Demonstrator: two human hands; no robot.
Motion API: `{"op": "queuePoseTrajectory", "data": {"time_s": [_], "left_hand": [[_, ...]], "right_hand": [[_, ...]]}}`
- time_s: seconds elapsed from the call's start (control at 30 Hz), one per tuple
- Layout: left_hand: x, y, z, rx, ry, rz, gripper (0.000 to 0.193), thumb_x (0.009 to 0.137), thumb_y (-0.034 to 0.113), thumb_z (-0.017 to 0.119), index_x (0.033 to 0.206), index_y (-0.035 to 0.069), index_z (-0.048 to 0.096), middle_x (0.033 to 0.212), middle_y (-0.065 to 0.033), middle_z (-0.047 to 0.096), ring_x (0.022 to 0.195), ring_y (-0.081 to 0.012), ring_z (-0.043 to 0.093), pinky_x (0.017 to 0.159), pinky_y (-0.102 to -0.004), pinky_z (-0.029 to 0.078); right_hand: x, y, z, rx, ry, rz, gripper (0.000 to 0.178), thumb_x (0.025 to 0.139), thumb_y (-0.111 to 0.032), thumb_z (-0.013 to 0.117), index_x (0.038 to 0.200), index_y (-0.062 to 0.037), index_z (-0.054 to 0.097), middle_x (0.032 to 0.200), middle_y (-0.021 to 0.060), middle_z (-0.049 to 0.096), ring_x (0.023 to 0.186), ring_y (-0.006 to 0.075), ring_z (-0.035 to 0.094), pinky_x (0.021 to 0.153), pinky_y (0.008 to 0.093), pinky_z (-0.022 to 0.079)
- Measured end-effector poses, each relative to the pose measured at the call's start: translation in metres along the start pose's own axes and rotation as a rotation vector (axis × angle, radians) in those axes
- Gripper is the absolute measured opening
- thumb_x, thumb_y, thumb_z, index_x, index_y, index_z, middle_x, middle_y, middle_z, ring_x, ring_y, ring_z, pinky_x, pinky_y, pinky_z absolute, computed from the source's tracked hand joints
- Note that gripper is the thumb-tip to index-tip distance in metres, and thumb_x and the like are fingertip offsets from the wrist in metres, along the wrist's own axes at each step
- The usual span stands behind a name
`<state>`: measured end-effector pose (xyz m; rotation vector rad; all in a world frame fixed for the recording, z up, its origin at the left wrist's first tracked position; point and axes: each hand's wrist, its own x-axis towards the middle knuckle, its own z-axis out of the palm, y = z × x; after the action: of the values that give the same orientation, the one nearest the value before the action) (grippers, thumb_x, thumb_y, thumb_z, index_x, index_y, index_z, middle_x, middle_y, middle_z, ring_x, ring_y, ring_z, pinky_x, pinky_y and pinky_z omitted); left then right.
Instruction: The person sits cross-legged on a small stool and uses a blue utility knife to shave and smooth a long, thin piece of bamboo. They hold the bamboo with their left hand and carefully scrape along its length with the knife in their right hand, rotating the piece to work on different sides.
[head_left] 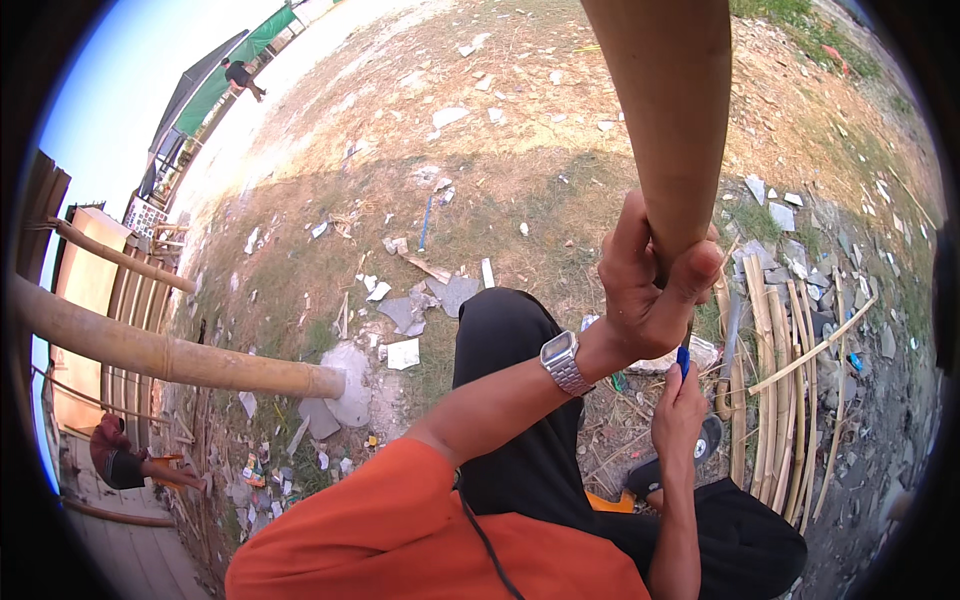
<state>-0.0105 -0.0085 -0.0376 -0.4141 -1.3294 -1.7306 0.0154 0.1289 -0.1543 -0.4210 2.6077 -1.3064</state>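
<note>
My left hand is wrapped around the lower end of a thick tan bamboo pole that rises up out of the top of the picture. A silver wristwatch sits on that wrist. Just below, my right hand grips a small blue-handled tool, whose tip points up at the pole's end; its blade is hidden behind my fingers. My black-trousered knee is under both hands, and my orange sleeve fills the lower middle.
A heap of split bamboo strips lies on the ground at the right. A thick bamboo beam juts in from the left beside a wooden platform, where another person sits. Paper scraps and broken tiles litter the dirt.
</note>
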Motion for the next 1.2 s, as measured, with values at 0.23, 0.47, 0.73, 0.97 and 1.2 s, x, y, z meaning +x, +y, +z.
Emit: {"op": "queuePoseTrajectory", "data": {"time_s": [0.23,0.47,0.73,0.97,1.2], "left_hand": [[0.000,-0.002,0.004,0.032,-0.013,0.030,0.031,0.090,0.021,0.057,0.105,0.004,0.036,0.059,-0.0032,0.046,0.044,-0.0054,0.038,0.038,-0.0203,0.028],[0.004,0.002,0.002,0.004,-0.078,0.041,0.026,0.093,0.018,0.052,0.108,0.005,0.035,0.055,-0.0023,0.043,0.043,-0.0068,0.038,0.036,-0.0215,0.031],[0.036,-0.001,-0.011,0.036,-0.367,0.037,0.015,0.096,0.016,0.041,0.105,0.004,0.042,0.066,-0.0189,0.061,0.065,-0.0335,0.066,0.062,-0.0491,0.057],[0.034,0.003,-0.031,-0.123,-0.516,-0.155,0.029,0.099,0.030,0.030,0.099,0.007,0.046,0.061,-0.0066,0.045,0.050,-0.0194,0.051,0.045,-0.0290,0.040],[0.030,-0.001,-0.016,-0.120,-0.528,-0.155,0.037,0.099,0.038,0.028,0.097,0.007,0.048,0.060,-0.0023,0.037,0.042,-0.0124,0.038,0.044,-0.0251,0.032]], "right_hand": [[-0.003,-0.007,-0.007,0.055,-0.022,0.053,0.028,0.096,-0.022,0.038,0.093,0.0040,0.048,0.065,0.0261,0.051,0.063,0.0455,0.051,0.057,0.0498,0.034],[-0.001,0.008,0.000,0.037,-0.024,0.049,0.027,0.095,-0.022,0.039,0.093,0.0033,0.049,0.066,0.0257,0.052,0.064,0.0439,0.053,0.058,0.0496,0.035],[0.006,0.005,-0.009,0.060,-0.016,0.017,0.019,0.094,-0.019,0.043,0.094,-0.0004,0.048,0.058,0.0228,0.051,0.056,0.0424,0.054,0.053,0.0487,0.036],[0.008,0.019,-0.008,0.137,-0.038,0.000,0.016,0.091,-0.017,0.048,0.090,-0.0017,0.046,0.056,0.0252,0.053,0.055,0.0450,0.053,0.050,0.0528,0.038],[0.006,0.013,-0.017,0.257,0.006,0.037,0.013,0.091,-0.014,0.049,0.091,-0.0013,0.047,0.054,0.0229,0.050,0.054,0.0426,0.053,0.048,0.0474,0.037]]}}
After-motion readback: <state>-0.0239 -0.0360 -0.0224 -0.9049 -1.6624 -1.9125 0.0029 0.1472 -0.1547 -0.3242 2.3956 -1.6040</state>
